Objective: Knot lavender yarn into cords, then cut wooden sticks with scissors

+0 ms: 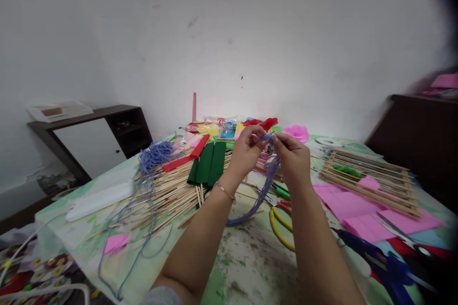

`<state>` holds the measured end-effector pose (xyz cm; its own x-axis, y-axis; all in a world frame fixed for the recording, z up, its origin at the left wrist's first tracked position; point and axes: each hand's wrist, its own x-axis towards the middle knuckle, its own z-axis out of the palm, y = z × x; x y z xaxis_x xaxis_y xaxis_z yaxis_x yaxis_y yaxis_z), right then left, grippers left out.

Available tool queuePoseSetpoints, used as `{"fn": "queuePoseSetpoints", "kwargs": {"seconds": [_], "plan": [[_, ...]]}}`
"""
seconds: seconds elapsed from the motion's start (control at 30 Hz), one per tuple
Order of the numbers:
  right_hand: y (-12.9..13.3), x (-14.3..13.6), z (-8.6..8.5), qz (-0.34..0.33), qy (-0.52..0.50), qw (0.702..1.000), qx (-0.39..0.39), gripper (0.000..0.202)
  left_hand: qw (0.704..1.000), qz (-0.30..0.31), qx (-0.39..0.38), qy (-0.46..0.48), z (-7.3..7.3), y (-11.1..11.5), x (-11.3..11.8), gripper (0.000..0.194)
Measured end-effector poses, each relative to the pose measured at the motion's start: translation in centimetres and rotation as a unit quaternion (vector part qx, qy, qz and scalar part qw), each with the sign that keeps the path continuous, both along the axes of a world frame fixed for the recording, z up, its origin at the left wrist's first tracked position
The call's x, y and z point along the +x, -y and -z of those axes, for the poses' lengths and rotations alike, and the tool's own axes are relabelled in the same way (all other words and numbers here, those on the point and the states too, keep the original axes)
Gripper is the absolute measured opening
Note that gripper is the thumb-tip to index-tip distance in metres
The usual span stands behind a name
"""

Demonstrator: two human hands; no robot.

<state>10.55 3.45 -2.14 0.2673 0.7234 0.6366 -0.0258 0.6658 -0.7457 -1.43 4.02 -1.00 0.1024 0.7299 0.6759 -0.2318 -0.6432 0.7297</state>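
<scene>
My left hand point(248, 148) and my right hand point(292, 156) are raised together above the table, both pinching the top of a looped bundle of lavender yarn point(263, 190). The loop hangs down between my forearms and its bottom rests on the table. A thin bracelet circles my left wrist. Below the hands lie yellow-handled pliers point(281, 228) and green and red handled cutters point(282, 198).
A pile of thin wooden sticks point(168, 195) with green paper rolls point(208, 163), a red strip and loose yarn point(155, 155) lies left. A stick frame point(372, 178), pink paper point(361, 212), scissors point(400, 236) and a blue glue gun point(375, 259) lie right. Dark shelves stand at both sides.
</scene>
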Motion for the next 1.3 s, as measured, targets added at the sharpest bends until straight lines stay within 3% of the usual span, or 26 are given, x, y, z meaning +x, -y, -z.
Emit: {"fn": "queuePoseSetpoints", "kwargs": {"seconds": [0.17, 0.3, 0.47, 0.6, 0.77, 0.9, 1.1, 1.3], "plan": [[0.2, -0.6, -0.1, -0.024, -0.087, 0.995, -0.038, 0.019, 0.992, -0.075, 0.073, -0.068, 0.0, 0.0, -0.8, 0.019], [0.4, -0.8, -0.1, -0.006, -0.066, 0.997, -0.033, 0.015, 0.995, -0.055, 0.051, -0.062, -0.1, -0.1, -0.8, 0.017], [0.5, -0.7, -0.1, -0.010, 0.006, 0.999, 0.031, 0.013, 0.999, -0.027, -0.012, -0.017, -0.2, -0.2, -0.7, 0.016], [0.3, -0.7, 0.1, 0.019, 0.048, 0.998, 0.041, 0.014, 0.999, -0.026, -0.011, -0.040, -0.4, -0.2, -1.1, 0.016], [0.2, -1.1, 0.1, -0.008, 0.001, 1.000, -0.007, 0.020, 0.995, -0.062, 0.033, -0.077, -0.5, -0.1, -1.6, 0.018], [0.4, -1.6, -0.1, -0.017, -0.067, 0.998, 0.003, 0.024, 0.995, -0.077, 0.023, -0.057, -0.5, 0.0, -1.5, 0.016], [0.7, -2.0, 0.0, 0.088, -0.032, 0.995, 0.038, 0.019, 0.997, -0.061, -0.002, -0.042, -0.4, 0.1, -1.0, 0.014], [1.4, -2.5, 0.0, 0.192, 0.079, 0.971, 0.121, 0.011, 0.997, -0.080, -0.007, -0.018, -0.3, 0.1, -0.8, 0.012]]}}
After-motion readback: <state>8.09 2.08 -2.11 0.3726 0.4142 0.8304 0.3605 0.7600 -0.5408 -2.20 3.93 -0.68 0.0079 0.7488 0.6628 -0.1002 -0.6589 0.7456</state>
